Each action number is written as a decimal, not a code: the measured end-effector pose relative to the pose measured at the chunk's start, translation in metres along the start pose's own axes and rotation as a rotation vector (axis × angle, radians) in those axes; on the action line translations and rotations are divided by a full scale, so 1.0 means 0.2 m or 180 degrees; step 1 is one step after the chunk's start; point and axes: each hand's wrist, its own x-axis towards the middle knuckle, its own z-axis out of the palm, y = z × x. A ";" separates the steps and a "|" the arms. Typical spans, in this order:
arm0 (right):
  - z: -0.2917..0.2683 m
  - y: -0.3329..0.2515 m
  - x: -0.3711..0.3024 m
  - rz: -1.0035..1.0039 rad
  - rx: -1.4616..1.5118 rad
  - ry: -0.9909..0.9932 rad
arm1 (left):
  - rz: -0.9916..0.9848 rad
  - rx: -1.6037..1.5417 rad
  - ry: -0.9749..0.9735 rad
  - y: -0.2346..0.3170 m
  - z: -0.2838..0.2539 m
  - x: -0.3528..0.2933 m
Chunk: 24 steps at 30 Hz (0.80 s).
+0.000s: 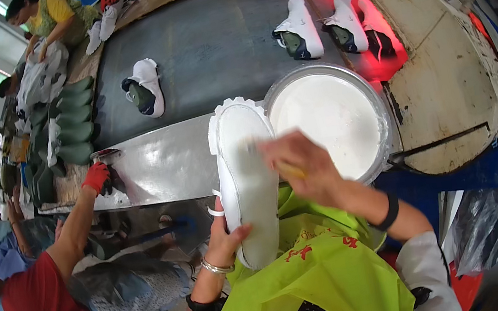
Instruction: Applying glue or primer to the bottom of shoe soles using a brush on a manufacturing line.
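Note:
My left hand (pixel 227 238) is closed around the heel end of a white shoe upper (pixel 243 182), turned with its pale bottom face up and its scalloped toe end pointing away from me. Over the middle of that bottom, my right hand (pixel 304 163) grips a brush with a yellowish handle (pixel 290 170). Motion smears the bristles, which appear to meet the shoe's surface. Right beside the shoe's far end stands a wide round metal basin (pixel 378 109) of white liquid. A white lace loop hangs at the shoe's left side.
A dark conveyor belt (pixel 201 41) carries several white shoes, including one shoe (pixel 147 90) at left; those at right enter a red-lit machine (pixel 439 59). Green shoe lasts (pixel 74 126) stack at far left. A red-gloved co-worker's hand (pixel 96 177) rests by the metal ledge (pixel 167 160).

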 end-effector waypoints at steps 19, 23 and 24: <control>-0.02 0.01 -0.03 0.2300 0.1241 0.0852 | 0.0136 0.0149 0.0186 0.10 -0.07 0.10; -0.15 -0.02 0.05 0.2652 0.1595 0.0817 | 0.0011 0.0084 -0.0016 0.34 -0.14 0.51; -0.19 0.01 0.07 0.2442 0.1538 0.1226 | -0.0083 0.0175 0.0032 0.43 -0.11 0.68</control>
